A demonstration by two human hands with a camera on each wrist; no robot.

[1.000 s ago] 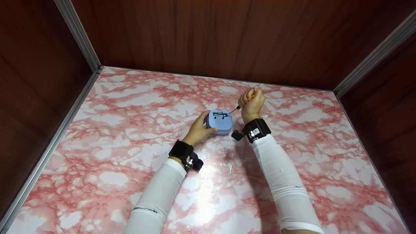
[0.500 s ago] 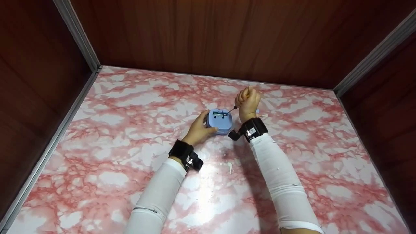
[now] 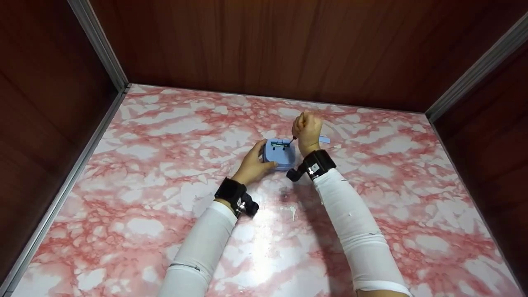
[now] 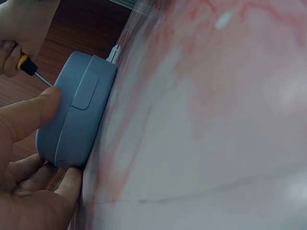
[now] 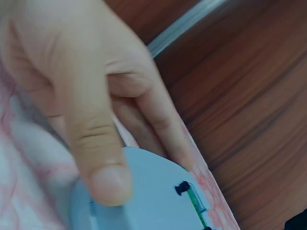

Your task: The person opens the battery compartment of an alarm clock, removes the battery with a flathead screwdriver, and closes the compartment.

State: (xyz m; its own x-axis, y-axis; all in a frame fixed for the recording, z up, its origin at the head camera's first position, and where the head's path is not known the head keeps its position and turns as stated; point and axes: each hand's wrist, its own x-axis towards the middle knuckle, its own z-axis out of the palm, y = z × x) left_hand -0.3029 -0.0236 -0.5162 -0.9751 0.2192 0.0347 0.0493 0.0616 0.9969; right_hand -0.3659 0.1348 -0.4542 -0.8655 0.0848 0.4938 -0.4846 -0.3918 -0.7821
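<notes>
My left hand (image 3: 255,164) grips a rounded light-blue plastic case (image 3: 280,157) from its left side, the thumb over its top and fingers beneath. The top has an uncovered slot with a green piece (image 3: 277,144) inside and two small black knobs. A screwdriver (image 4: 27,65) with a yellow-and-black handle is in my right hand (image 3: 307,128), its fist wrapped round the handle. In the head view the shaft slants down to the slot's right end. The left wrist view hides the tip behind the thumb. In the right wrist view the left thumb (image 5: 109,182) presses on the case.
A small flat light-blue piece (image 3: 324,139) lies on the red-and-white marbled table (image 3: 185,231), just right of the right hand. Dark wood panels (image 3: 264,49) with grey metal edging wall in the back and both sides.
My right hand has shifted left with the screwdriver, bringing it closer over the case and uncovering the small light-blue piece. The left hand and case have stayed put.
</notes>
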